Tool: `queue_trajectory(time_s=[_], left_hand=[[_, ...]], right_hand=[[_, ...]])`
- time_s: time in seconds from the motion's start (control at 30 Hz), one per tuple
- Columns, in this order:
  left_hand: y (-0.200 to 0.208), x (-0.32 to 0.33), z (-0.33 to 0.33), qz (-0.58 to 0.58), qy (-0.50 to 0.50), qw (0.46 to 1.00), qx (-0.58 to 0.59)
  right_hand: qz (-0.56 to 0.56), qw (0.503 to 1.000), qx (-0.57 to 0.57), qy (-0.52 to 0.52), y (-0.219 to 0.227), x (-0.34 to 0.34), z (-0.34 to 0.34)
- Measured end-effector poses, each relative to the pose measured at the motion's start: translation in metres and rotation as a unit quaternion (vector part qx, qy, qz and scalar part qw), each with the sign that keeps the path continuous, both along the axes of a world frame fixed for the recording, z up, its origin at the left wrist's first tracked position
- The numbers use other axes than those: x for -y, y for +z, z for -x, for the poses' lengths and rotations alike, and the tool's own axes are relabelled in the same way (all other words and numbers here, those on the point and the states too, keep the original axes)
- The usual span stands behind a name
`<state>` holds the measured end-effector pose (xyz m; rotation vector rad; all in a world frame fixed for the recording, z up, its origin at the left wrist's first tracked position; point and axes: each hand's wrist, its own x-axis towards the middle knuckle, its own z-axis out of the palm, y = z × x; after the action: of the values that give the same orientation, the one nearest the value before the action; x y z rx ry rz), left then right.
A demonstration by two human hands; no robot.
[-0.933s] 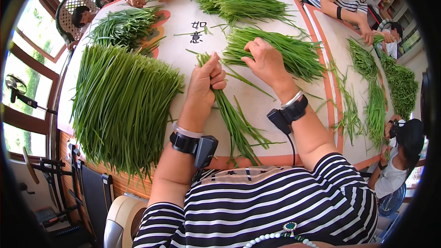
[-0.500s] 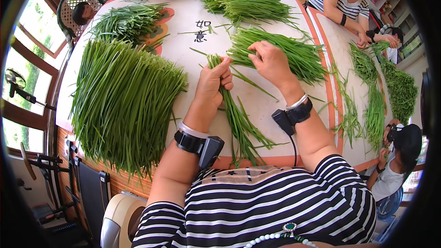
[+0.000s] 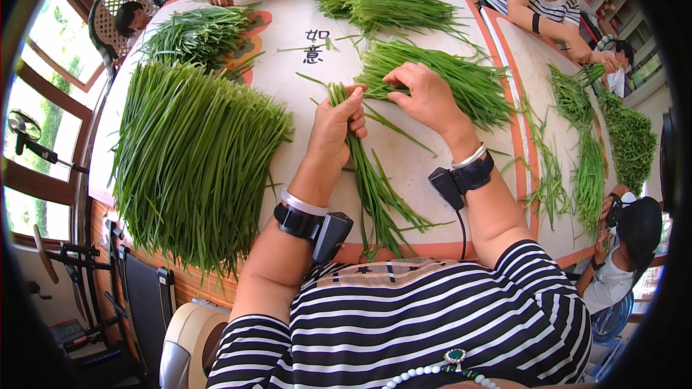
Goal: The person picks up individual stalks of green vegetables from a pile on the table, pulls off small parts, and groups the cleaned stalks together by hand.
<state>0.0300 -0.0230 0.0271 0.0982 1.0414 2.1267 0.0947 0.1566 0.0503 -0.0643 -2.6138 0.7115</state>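
A small bunch of garlic chives point(image 3: 371, 180) is gripped in my left hand point(image 3: 337, 126) near its pale cut ends. The long green leaves trail down across the table toward my body. My right hand point(image 3: 427, 97) is over the left part of a loose pile of garlic chives point(image 3: 468, 79), with bent fingers and the thumb apart; the fingertips are at the pale ends. A large thick stack of garlic chives point(image 3: 194, 166) lies to the left of my left arm.
The white table point(image 3: 288, 94) has an orange border. More chive piles lie at the far left point(image 3: 194, 32) and far middle point(image 3: 386, 3). On an adjoining table at right are further greens point(image 3: 584, 151). Several people work around the edges. Black devices point(image 3: 461, 180) are strapped to my wrists, one with a cable.
My right hand has shifted slightly left and its fingers have spread from a pinch over the pile. My left hand keeps its bunch almost in place. People across the tables moved their hands.
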Motion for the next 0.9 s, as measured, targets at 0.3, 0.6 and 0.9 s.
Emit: queue_trajectory(time_s=[0.3,0.6,0.9], left_hand=[[-0.003,0.001,0.000,-0.009,0.023,1.000,0.004],[-0.006,0.002,0.004,-0.019,0.029,0.999,0.002],[-0.002,0.005,0.005,-0.018,0.066,0.997,-0.042]], right_hand=[[-0.119,0.992,-0.048,0.011,0.002,0.007,-0.001],[0.016,0.998,-0.054,0.010,0.014,0.014,0.000],[0.166,0.972,0.106,0.124,0.029,0.015,-0.008]])
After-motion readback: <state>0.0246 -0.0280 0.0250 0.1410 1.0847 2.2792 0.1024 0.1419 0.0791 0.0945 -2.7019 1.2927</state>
